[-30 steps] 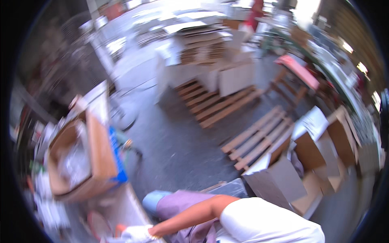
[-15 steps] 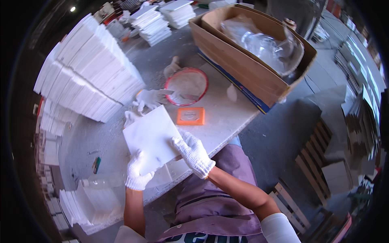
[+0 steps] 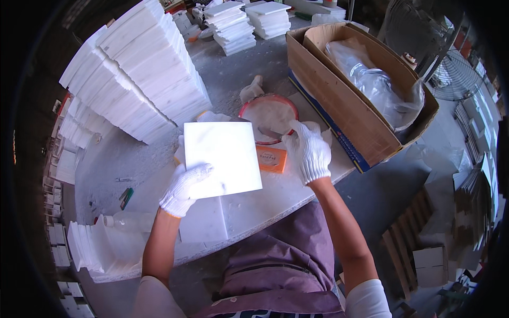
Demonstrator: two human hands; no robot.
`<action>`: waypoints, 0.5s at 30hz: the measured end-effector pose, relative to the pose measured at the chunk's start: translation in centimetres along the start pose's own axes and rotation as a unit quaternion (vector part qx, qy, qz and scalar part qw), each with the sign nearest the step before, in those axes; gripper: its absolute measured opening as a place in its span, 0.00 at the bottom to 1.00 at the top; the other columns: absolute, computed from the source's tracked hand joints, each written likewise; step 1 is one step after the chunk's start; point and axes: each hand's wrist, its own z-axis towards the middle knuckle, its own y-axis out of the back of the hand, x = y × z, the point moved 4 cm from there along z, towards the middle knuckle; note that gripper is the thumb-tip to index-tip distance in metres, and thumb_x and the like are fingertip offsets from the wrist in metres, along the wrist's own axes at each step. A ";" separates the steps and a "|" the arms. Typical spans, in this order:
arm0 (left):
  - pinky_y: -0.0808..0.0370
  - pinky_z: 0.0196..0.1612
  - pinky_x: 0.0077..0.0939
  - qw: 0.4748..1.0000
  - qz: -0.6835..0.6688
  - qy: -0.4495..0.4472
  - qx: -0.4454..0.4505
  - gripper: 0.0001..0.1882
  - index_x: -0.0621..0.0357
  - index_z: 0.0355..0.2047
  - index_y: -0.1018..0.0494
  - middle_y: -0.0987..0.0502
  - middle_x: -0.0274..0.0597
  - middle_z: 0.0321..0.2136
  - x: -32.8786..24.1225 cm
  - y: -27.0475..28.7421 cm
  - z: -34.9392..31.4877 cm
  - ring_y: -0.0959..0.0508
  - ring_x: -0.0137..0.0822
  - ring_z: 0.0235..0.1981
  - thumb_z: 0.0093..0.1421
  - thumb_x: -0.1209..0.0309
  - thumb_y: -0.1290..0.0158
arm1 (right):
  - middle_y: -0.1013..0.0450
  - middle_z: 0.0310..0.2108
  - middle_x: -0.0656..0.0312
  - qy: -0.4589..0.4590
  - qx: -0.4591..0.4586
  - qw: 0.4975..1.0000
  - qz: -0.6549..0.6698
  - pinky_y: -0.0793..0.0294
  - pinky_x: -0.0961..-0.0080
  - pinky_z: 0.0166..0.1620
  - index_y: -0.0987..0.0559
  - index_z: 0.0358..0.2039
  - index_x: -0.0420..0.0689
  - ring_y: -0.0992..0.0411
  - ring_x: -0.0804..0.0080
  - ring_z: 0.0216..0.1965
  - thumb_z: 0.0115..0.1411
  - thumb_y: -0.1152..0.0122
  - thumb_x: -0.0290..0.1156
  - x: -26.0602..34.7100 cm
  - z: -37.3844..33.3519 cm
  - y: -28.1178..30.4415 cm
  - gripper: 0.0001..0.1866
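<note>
A square white stone tile [image 3: 222,159] is held up above the table by my left hand [image 3: 185,188], its gloved thumb on the face and the other fingers behind. My right hand [image 3: 310,151], also in a white knit glove, is at the right side of a red-rimmed bowl [image 3: 269,106] of pale powder or paste. Its fingers are closed at the end of a flat metal scraper [image 3: 271,132] lying in the bowl; the exact grip is partly hidden. Below the bowl is an orange hand pad pack [image 3: 271,160], partly behind the tile.
Tall stacks of white tiles [image 3: 143,63] stand at the left, with smaller piles [image 3: 230,26] at the back. A cardboard box [image 3: 344,90] of clear plastic occupies the right edge. Another tile [image 3: 204,222] lies near the front; a clear bottle [image 3: 127,221] and green cutter [image 3: 126,197] are left.
My right hand has let go of the tile and moved up and right to the bowl. My left hand now holds the tile alone, turned squarer to view. The whole view has shifted.
</note>
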 end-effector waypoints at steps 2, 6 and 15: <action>0.20 0.46 0.35 1.000 -0.002 -0.002 0.003 0.28 0.71 0.57 0.36 0.24 0.50 0.46 0.0 -0.3 0.5 0.20 0.41 0.45 0.58 0.74 0.43 | 0.26 0.42 0.50 -0.024 0.064 0.997 -0.035 0.22 0.64 0.33 0.20 0.45 0.46 0.22 0.54 0.35 0.56 0.35 0.41 0.3 0.8 -0.9 0.19; 0.19 0.44 0.32 1.000 -0.009 -0.003 0.007 0.24 0.72 0.54 0.32 0.22 0.48 0.44 -0.6 -1.6 1.1 0.18 0.39 0.42 0.58 0.75 0.42 | 0.27 0.41 0.47 -0.039 0.118 0.989 -0.079 0.22 0.62 0.32 0.18 0.37 0.44 0.22 0.53 0.34 0.56 0.37 0.41 -0.1 1.5 -2.6 0.15; 0.22 0.50 0.34 0.999 0.022 0.040 0.016 0.30 0.72 0.59 0.38 0.25 0.52 0.50 -0.5 -0.7 0.9 0.21 0.42 0.48 0.58 0.74 0.43 | 0.24 0.35 0.51 -0.042 0.090 0.993 0.056 0.24 0.62 0.40 0.18 0.35 0.46 0.23 0.51 0.37 0.58 0.42 0.37 -0.7 1.5 -2.3 0.10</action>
